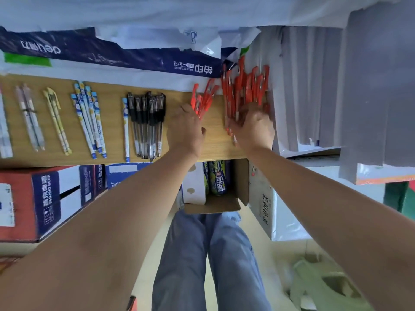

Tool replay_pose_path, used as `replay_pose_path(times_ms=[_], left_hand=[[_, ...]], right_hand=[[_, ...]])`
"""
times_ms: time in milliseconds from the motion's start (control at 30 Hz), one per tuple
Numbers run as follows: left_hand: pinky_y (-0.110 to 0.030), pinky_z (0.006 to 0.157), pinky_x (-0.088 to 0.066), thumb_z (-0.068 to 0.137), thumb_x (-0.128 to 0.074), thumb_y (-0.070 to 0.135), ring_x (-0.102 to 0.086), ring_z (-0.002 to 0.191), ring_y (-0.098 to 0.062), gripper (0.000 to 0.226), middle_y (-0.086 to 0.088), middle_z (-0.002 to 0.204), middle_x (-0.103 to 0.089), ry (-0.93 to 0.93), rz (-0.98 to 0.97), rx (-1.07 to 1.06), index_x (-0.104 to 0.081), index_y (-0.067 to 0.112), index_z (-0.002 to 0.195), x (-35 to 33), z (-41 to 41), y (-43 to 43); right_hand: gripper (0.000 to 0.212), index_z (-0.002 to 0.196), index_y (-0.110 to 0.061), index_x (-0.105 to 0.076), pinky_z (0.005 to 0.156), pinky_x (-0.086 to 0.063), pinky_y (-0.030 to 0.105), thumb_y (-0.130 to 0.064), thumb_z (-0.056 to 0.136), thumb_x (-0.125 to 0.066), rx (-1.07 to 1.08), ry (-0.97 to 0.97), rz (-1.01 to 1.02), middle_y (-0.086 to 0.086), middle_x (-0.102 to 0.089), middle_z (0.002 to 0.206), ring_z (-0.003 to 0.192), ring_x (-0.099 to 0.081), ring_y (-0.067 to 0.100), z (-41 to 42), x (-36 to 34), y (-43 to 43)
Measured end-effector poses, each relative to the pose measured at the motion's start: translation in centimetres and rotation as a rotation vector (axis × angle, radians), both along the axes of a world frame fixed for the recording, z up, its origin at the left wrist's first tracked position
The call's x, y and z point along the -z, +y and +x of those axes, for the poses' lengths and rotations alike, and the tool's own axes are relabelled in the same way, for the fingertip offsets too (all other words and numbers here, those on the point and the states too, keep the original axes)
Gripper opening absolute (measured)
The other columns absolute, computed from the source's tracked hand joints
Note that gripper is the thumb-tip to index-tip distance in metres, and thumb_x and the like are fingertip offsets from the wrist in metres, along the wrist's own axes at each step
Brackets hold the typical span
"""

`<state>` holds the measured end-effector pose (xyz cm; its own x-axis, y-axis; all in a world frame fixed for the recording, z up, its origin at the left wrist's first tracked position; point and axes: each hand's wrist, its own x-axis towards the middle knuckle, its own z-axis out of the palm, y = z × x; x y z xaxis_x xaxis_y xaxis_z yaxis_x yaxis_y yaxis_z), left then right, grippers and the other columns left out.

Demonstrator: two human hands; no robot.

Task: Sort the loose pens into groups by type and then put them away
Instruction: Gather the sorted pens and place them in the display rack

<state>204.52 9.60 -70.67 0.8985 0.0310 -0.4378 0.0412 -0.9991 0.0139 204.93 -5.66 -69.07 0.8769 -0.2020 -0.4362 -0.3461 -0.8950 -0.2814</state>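
While left hand point(186, 129) grips red pens point(203, 98), right hand point(253, 129) rests on red pile point(244, 86).

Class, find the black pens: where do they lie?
In the head view, the black pens lie left of centre on the desk between a blue-and-white pen and the left hand.

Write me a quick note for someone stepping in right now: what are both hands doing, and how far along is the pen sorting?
Left grip holds a small red bunch. Right grip is on the big red pile; grasp unclear.
Done: black pens, blue-white pens, yellow pens, pale pens grouped on the shelf.
To do: merge the reds, move the stray blue-white pen, put everything away.
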Motion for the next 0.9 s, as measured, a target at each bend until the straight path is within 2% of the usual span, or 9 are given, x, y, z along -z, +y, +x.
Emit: replay_pose_path(times_ms=[67,200,300,433,600,733,800,900], left_hand=[[-0.030,0.071,-0.034,0.093,-0.052,0.043,-0.053,0.096,-0.028,0.056,-0.017,0.108,-0.054,0.020,-0.018,-0.002,-0.044,-0.006,0.118,-0.1,0.1,-0.1],[-0.036,0.068,-0.051,0.096,-0.049,0.031,-0.059,0.092,-0.030,0.040,-0.018,0.108,-0.055,0.029,-0.252,-0.220,-0.046,-0.003,0.117,-0.7,0.1,0.7],[-0.039,0.063,-0.053,0.096,-0.044,0.026,-0.060,0.081,-0.031,0.034,-0.017,0.101,-0.056,0.052,-0.367,-0.280,-0.047,-0.003,0.114,-0.8,0.1,1.3],[-0.029,0.044,-0.035,0.097,-0.043,0.023,-0.049,0.056,-0.022,0.023,-0.007,0.076,-0.049,0.128,-0.530,-0.424,-0.048,0.001,0.101,-0.4,-0.2,1.9],[-0.032,0.046,-0.038,0.095,-0.046,0.020,-0.041,0.050,-0.018,0.013,-0.005,0.070,-0.042,0.159,-0.703,-0.516,-0.043,0.008,0.090,0.1,-1.1,2.8],[-0.033,0.047,-0.037,0.097,-0.046,0.018,-0.043,0.051,-0.017,0.012,-0.004,0.071,-0.044,0.189,-0.757,-0.554,-0.041,0.007,0.096,-0.3,-1.4,2.9],[-0.034,0.049,-0.041,0.097,-0.045,0.020,-0.046,0.052,-0.020,0.015,-0.005,0.071,-0.046,0.209,-0.771,-0.590,-0.041,0.006,0.101,-0.2,-1.5,3.0],[-0.045,0.059,-0.048,0.095,-0.045,0.022,-0.050,0.062,-0.027,0.022,-0.009,0.077,-0.047,0.257,-0.893,-0.711,-0.039,0.006,0.109,-0.4,-1.7,3.3]], right_hand=[[0.049,0.105,-0.011,-0.061,0.063,-0.043,0.028,-0.056,0.084,-0.062,-0.039,0.017,-0.034,0.007,-0.066,0.090,0.081,-0.064,0.026,0.6,0.0,0.2],[0.053,0.104,-0.009,-0.059,0.064,-0.041,0.029,-0.059,0.084,-0.060,-0.110,0.038,-0.090,0.006,-0.061,0.089,0.080,-0.060,0.024,1.6,-0.2,1.1],[0.052,0.106,-0.010,-0.060,0.063,-0.042,0.029,-0.057,0.084,-0.061,-0.079,0.074,-0.070,0.005,-0.060,0.087,0.082,-0.062,0.025,1.9,-0.2,2.0],[0.045,0.103,-0.010,-0.062,0.061,-0.043,0.028,-0.051,0.085,-0.062,0.003,0.149,-0.013,0.004,-0.057,0.083,0.083,-0.063,0.025,1.6,0.2,2.9],[0.059,0.110,-0.007,-0.060,0.064,-0.040,0.027,-0.060,0.083,-0.061,0.050,0.123,0.022,0.008,-0.064,0.097,0.091,-0.063,0.025,1.9,0.2,3.2],[0.050,0.113,-0.007,-0.057,0.063,-0.040,0.028,-0.048,0.086,-0.064,0.141,0.182,0.109,0.006,-0.062,0.095,0.086,-0.059,0.024,2.5,0.4,4.0],[0.043,0.108,-0.006,-0.059,0.063,-0.040,0.027,-0.043,0.086,-0.064,0.169,0.195,0.127,0.005,-0.060,0.090,0.080,-0.056,0.022,2.4,0.3,4.2],[0.034,0.101,-0.006,-0.063,0.062,-0.043,0.027,-0.037,0.088,-0.061,0.227,0.182,0.180,0.007,-0.065,0.090,0.080,-0.061,0.024,1.9,0.3,3.6]])
